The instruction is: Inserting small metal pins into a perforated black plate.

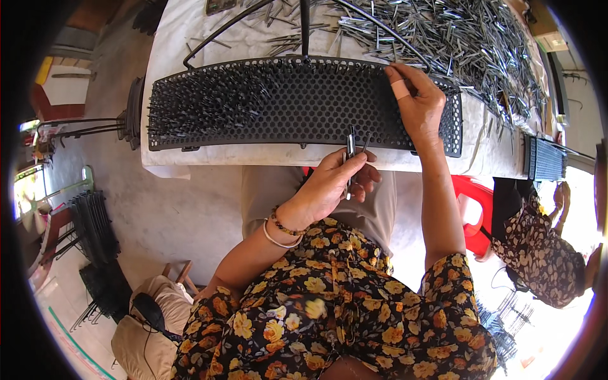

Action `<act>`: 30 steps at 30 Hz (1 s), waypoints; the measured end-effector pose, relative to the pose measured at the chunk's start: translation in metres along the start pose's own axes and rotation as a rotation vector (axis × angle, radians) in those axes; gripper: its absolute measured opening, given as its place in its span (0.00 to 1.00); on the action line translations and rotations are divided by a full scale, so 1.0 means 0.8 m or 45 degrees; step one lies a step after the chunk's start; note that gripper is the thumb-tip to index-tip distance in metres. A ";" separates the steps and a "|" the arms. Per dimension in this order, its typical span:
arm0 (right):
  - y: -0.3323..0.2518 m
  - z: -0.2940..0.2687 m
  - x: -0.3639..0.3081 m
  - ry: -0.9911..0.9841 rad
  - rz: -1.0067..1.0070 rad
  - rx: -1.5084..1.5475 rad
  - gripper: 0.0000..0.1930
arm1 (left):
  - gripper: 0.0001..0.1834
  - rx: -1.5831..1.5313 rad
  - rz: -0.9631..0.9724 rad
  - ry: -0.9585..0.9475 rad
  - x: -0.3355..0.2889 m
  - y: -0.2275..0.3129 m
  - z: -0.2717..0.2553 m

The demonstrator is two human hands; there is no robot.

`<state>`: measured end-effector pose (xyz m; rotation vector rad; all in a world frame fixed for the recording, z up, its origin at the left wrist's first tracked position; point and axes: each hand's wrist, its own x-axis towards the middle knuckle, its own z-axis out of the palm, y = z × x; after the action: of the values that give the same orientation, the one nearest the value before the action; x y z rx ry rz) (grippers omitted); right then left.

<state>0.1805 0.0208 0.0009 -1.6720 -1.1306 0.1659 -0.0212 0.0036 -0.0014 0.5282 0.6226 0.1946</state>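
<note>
A long black perforated rack (pixel 304 95) lies along the near edge of the table. Short dark pins bristle from its left part, while bare round holes show over the middle and right. My left hand (pixel 329 183) is closed around several slim dark pins (pixel 351 149), just below the rack's front edge. At the rack's upper right rim, my right hand (pixel 418 104) has its thumb and fingers drawn together; whatever they pinch is too small or hidden to make out. A bandage-like wrap (pixel 399 89) is round one of its fingers.
Loose dark pins (pixel 437 38) lie heaped on the white-covered table (pixel 209 156). Curved black rods (pixel 305 28) rise behind the rack. Another rack (pixel 546 158) stands at the table's right end. A red chair (pixel 472 209) and another person (pixel 544 253) are at the right.
</note>
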 end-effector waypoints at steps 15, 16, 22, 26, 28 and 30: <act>-0.062 -0.048 -0.049 -0.752 0.488 0.331 0.08 | 0.16 -0.010 0.221 -0.052 0.000 0.000 0.006; -0.062 -0.052 -0.042 -0.658 0.579 0.370 0.08 | 0.16 -0.010 0.219 -0.051 0.000 -0.001 0.005; -0.025 -0.037 0.005 -0.022 0.159 0.121 0.08 | 0.17 -0.072 0.084 -0.068 0.009 -0.001 0.009; 0.006 -0.020 0.011 -0.027 -0.052 -0.052 0.07 | 0.16 -0.123 0.041 0.029 0.011 -0.010 0.002; 0.009 -0.011 0.010 -0.023 -0.231 -0.083 0.06 | 0.16 -0.097 0.084 0.006 0.008 -0.008 0.000; 0.005 -0.010 0.006 -0.032 -0.302 -0.104 0.07 | 0.15 -0.055 0.020 0.023 0.005 -0.004 0.002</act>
<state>0.1903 0.0191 0.0033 -1.5955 -1.3601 -0.0103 -0.0166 0.0016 -0.0039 0.4900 0.6305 0.2275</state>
